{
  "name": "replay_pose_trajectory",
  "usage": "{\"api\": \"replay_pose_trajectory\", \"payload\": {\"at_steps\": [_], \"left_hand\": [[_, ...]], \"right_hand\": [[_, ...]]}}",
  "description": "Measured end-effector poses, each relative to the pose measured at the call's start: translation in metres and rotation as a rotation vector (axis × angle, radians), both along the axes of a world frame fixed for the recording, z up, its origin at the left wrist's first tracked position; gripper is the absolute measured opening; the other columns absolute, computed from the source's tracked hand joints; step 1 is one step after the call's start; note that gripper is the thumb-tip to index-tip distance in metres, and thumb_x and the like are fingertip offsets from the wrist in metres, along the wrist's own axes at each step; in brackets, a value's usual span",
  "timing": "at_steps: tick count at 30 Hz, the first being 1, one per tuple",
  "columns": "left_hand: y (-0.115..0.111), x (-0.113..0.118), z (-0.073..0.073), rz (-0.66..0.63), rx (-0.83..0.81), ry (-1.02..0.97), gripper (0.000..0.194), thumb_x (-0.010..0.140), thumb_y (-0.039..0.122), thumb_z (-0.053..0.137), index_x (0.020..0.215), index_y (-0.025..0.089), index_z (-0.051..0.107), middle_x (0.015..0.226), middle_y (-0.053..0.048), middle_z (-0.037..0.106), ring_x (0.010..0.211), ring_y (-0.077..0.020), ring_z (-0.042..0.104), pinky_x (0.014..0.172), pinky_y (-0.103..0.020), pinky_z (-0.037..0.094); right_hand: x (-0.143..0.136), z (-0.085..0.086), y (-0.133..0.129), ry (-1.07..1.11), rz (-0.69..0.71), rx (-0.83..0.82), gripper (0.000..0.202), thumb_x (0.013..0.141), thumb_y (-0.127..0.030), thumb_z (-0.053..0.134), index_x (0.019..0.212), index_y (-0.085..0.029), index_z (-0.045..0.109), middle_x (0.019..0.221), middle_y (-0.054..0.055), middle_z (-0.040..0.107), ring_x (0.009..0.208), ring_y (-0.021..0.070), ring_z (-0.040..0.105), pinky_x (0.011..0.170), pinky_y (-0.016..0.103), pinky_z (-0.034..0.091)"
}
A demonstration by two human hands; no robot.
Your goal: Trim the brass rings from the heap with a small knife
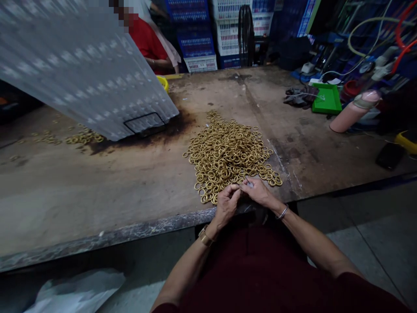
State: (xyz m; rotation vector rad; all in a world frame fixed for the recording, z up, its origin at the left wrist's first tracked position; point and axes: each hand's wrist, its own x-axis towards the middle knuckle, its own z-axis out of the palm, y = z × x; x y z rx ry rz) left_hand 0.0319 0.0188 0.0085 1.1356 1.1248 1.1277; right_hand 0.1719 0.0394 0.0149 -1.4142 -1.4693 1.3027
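Note:
A large pile of brass-coloured rings (228, 150) lies on the brown worktable (140, 182), close to its front edge. My left hand (227, 201), with a gold watch at the wrist, is closed at the near side of the pile, its thumb and fingers pinched together. Touching or nearly touching it, my right hand (259, 192) pinches a small grey piece (249, 184) with a thin dark tip. What sits between the left fingertips is too small to make out.
A tall grey ribbed stack (97, 74) stands on the left, with scattered rings (85, 137) beside it. Back right are a green tray (326, 99), a pink bottle (353, 112) and hoses. Behind the table are crates (197, 43) and a person in red (148, 41).

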Motion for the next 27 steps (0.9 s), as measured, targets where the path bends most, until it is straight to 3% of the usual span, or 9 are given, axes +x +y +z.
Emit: {"api": "replay_pose_trajectory", "payload": {"at_steps": [3, 6, 10, 14, 21, 27], "left_hand": [[-0.001, -0.002, -0.001, -0.101, -0.170, -0.107, 0.026, 0.071, 0.041, 0.067, 0.074, 0.016, 0.059, 0.054, 0.004, 0.054, 0.041, -0.0049, 0.035, 0.041, -0.018, 0.028], [-0.002, -0.004, -0.001, -0.175, -0.289, -0.244, 0.032, 0.071, 0.045, 0.067, 0.077, 0.017, 0.054, 0.058, 0.005, 0.053, 0.037, -0.0020, 0.027, 0.037, -0.016, 0.017], [-0.003, -0.005, -0.002, -0.147, -0.286, -0.283, 0.034, 0.069, 0.045, 0.069, 0.080, 0.017, 0.053, 0.064, 0.004, 0.057, 0.039, -0.0019, 0.033, 0.038, -0.016, 0.020], [-0.004, -0.004, -0.002, -0.106, -0.248, -0.250, 0.036, 0.068, 0.046, 0.069, 0.082, 0.017, 0.054, 0.064, 0.003, 0.058, 0.040, -0.0022, 0.034, 0.038, -0.016, 0.021], [-0.008, -0.005, -0.005, -0.092, -0.202, -0.190, 0.036, 0.070, 0.047, 0.068, 0.075, 0.017, 0.051, 0.057, 0.006, 0.053, 0.040, -0.0022, 0.033, 0.038, -0.016, 0.022], [-0.019, -0.006, 0.001, -0.196, -0.284, -0.360, 0.036, 0.070, 0.047, 0.070, 0.075, 0.017, 0.050, 0.063, 0.004, 0.057, 0.041, -0.0025, 0.037, 0.038, -0.015, 0.025]], "right_hand": [[-0.001, -0.001, 0.000, -0.028, 0.005, 0.007, 0.026, 0.071, -0.042, 0.053, 0.060, -0.018, 0.049, 0.052, -0.006, 0.041, 0.050, 0.0075, 0.034, 0.049, 0.020, 0.028], [0.001, -0.005, 0.000, -0.008, 0.019, -0.030, 0.025, 0.077, -0.041, 0.047, 0.063, -0.019, 0.048, 0.053, -0.005, 0.046, 0.049, 0.0084, 0.037, 0.048, 0.020, 0.029], [0.005, -0.012, -0.002, -0.237, -0.020, 0.106, 0.018, 0.079, -0.028, 0.044, 0.065, -0.019, 0.051, 0.058, -0.002, 0.052, 0.054, 0.0100, 0.043, 0.052, 0.020, 0.031], [0.005, -0.013, -0.010, -0.579, 0.175, 0.280, 0.012, 0.075, -0.016, 0.047, 0.072, -0.019, 0.058, 0.060, 0.000, 0.056, 0.055, 0.0114, 0.044, 0.053, 0.022, 0.028], [0.001, -0.008, -0.014, -0.823, 0.285, 0.236, 0.020, 0.077, -0.016, 0.046, 0.085, -0.018, 0.063, 0.071, 0.005, 0.065, 0.062, 0.0148, 0.053, 0.056, 0.025, 0.027], [0.015, -0.019, 0.001, -0.958, 0.102, 0.202, 0.031, 0.082, -0.019, 0.043, 0.107, -0.020, 0.061, 0.086, 0.007, 0.069, 0.076, 0.0176, 0.061, 0.063, 0.024, 0.034]]}}
